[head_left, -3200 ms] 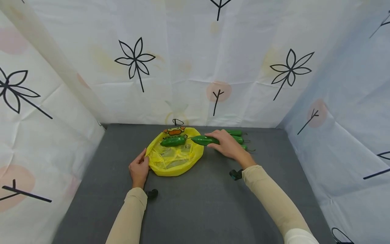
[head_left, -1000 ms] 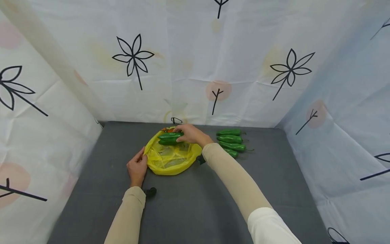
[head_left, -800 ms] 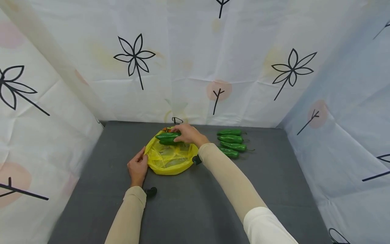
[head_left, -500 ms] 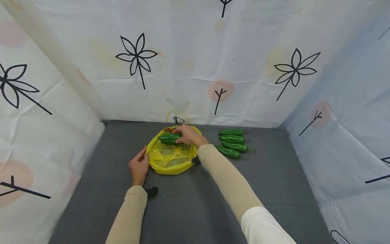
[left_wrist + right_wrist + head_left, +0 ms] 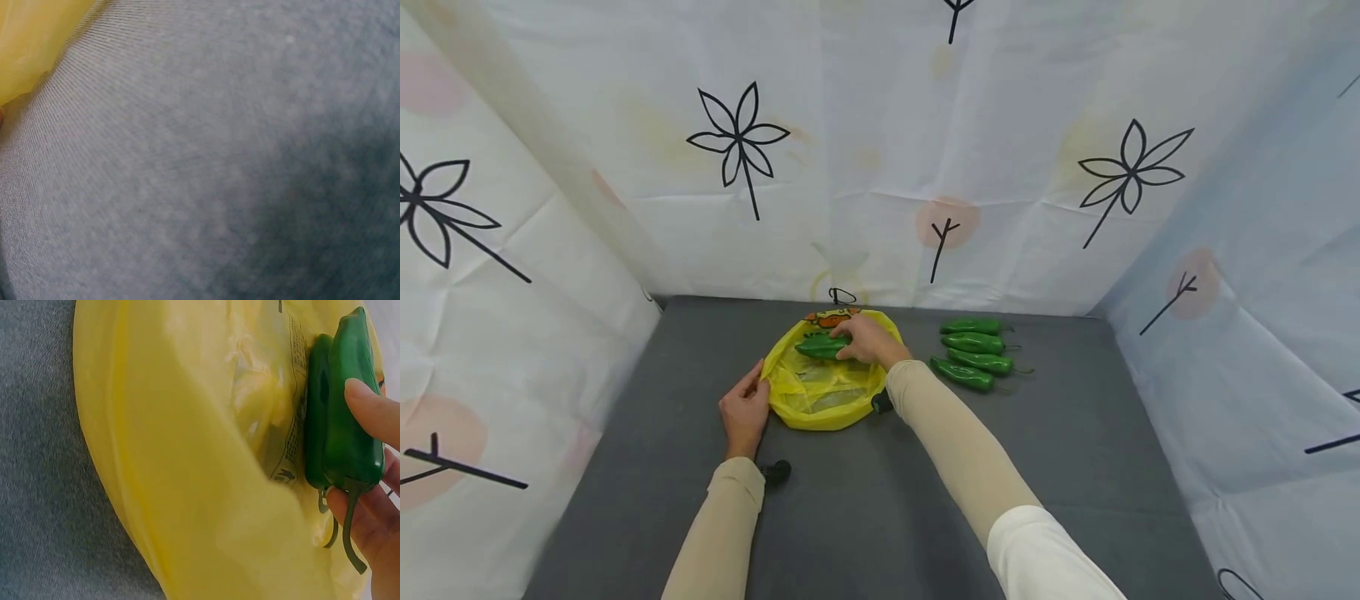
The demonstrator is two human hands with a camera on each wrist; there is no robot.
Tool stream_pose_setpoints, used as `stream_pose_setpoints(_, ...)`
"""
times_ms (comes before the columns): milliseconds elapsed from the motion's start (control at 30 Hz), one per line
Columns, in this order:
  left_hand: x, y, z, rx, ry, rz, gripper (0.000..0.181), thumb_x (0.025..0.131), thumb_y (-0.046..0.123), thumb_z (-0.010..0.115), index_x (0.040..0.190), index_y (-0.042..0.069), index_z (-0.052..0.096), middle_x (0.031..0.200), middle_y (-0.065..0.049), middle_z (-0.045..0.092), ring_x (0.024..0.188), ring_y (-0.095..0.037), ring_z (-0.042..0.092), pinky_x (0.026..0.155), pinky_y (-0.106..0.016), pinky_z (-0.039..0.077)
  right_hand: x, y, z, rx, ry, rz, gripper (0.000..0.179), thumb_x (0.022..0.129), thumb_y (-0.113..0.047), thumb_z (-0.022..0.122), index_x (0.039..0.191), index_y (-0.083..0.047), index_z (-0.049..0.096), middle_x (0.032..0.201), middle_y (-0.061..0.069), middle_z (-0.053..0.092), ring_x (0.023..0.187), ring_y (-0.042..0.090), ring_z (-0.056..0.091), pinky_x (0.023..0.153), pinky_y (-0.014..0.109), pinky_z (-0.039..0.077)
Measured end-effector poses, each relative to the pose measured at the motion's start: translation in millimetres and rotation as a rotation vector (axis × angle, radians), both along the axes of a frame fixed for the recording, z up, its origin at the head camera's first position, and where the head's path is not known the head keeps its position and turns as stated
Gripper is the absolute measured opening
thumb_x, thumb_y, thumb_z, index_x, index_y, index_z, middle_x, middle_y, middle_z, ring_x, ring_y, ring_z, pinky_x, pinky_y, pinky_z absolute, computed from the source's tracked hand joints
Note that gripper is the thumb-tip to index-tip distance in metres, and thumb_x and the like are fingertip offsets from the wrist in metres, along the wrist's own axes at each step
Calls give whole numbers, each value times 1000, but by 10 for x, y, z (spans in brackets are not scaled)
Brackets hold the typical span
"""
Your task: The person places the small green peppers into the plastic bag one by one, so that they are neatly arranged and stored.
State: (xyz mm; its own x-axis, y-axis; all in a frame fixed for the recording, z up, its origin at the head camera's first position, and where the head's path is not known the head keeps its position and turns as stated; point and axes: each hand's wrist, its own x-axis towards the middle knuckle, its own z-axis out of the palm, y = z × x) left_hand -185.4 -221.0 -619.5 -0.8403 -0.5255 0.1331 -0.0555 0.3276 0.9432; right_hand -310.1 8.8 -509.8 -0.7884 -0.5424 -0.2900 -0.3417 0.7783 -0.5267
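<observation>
A yellow plastic bag (image 5: 823, 419) lies with its mouth spread wide on the dark grey table. My left hand (image 5: 747, 412) pinches the left side of its rim; the left wrist view catches only a corner of the bag (image 5: 34, 40) and a sliver of fingertip. Inside the bag, my right hand (image 5: 863, 340) holds a green chili pepper (image 5: 822, 345) by its stem end. In the right wrist view, the thumb presses along this pepper (image 5: 350, 428), with fingers beneath. A second pepper (image 5: 317, 412) lies right beside it in the bag, mostly hidden in the head view.
Several more green peppers (image 5: 973, 342) lie in a row right of the bag, stems to the right. White patterned cloth (image 5: 880, 167) rises behind and on both sides of the table (image 5: 865, 517). A small black camera sits at each wrist.
My right hand has carried the pepper leftward from beside the row into the bag, then lowered it next to the other one. My left hand has kept its hold on the rim.
</observation>
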Motion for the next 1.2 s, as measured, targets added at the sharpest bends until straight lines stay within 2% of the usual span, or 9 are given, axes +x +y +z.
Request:
stream_pose_setpoints(533, 8, 10, -1, -10, 6, 0, 36, 95, 16, 65, 129, 27, 73, 123, -3, 76, 88, 16, 60, 76, -1, 44, 18, -25, -56, 3, -2, -19, 44, 94, -22, 75, 137, -20, 66, 143, 5, 61, 133, 25, 56, 109, 42, 49)
stream_pose_setpoints(733, 3, 5, -6, 3, 28, -10, 36, 95, 16, 65, 129, 25, 73, 123, -6, 76, 88, 15, 61, 76, -1, 45, 7, -28, -67, 21, 8, -23, 45, 94, -24, 75, 138, -19, 65, 142, 6, 63, 131, 24, 58, 108, 40, 49)
stream_pose_setpoints(1000, 6, 8, -1, 5, 19, -5, 36, 94, 15, 66, 129, 20, 73, 120, -7, 77, 85, 16, 60, 75, 0, 44, 3, -25, -49, 15, 0, -43, 45, 94, -23, 75, 137, -14, 64, 140, 8, 63, 130, 25, 58, 107, 40, 50)
stream_pose_setpoints(1200, 2, -7, -10, 4, 25, -4, 36, 94, 15, 66, 130, 21, 73, 120, -7, 77, 83, 16, 60, 74, -1, 44, -1, -30, -36, 16, 12, -36, 43, 95, -22, 74, 136, -14, 65, 138, 8, 63, 128, 25, 59, 106, 40, 51)
